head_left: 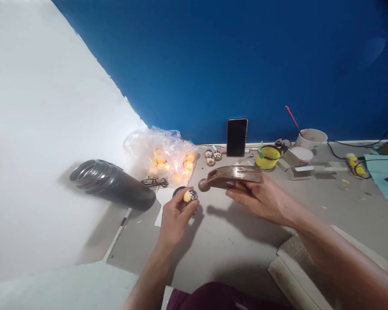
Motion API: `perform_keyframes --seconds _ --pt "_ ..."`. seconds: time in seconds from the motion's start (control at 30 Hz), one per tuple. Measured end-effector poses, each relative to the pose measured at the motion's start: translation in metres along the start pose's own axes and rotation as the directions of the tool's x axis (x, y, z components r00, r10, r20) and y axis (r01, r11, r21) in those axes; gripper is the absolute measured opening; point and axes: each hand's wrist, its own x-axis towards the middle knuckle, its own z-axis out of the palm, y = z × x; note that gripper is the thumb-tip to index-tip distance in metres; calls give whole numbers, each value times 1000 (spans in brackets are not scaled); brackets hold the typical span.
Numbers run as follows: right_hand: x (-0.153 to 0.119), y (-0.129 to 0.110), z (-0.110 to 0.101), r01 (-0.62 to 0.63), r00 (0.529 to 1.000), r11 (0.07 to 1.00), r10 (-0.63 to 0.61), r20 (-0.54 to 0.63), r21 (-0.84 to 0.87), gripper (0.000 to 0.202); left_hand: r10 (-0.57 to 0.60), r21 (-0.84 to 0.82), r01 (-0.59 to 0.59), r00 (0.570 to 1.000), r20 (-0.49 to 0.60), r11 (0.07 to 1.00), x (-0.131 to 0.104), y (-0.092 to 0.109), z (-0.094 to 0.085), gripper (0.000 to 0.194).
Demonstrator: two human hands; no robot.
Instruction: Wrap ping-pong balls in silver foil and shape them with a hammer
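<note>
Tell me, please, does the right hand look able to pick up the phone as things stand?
Probably not: the right hand holds a metal tool, so its grip is occupied, although the upright phone seems near and nothing covers it.

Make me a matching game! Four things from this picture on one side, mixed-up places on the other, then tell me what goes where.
1. hammer
2. half-silver ball
3. phone
4. pink stick

A. upright by the blue wall
B. in the left grip
C. poking out of the white cup
D. in the right grip

Right pairs: 1-D; 2-B; 3-A; 4-C
</note>
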Motion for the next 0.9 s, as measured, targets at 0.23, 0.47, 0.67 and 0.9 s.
perform_keyframes --seconds 0.23,0.47,0.67,0.9 --pt "-2 -11 16 -80 996 984 75 -38 -159 30 -2 87 -1 999 37 996 2 0 7 42" --pt "1 -12 13 -97 995 982 100 14 -164 26 -6 109 -2 997 74 994 2 0 9 27" --pt "0 -15 12 -84 996 989 86 8 -124 26 -5 88 -3 997 83 996 1 2 11 27" --pt "11 7 7 -266 955 900 295 35 -346 26 -65 134 67 998 -20 989 8 2 4 54"
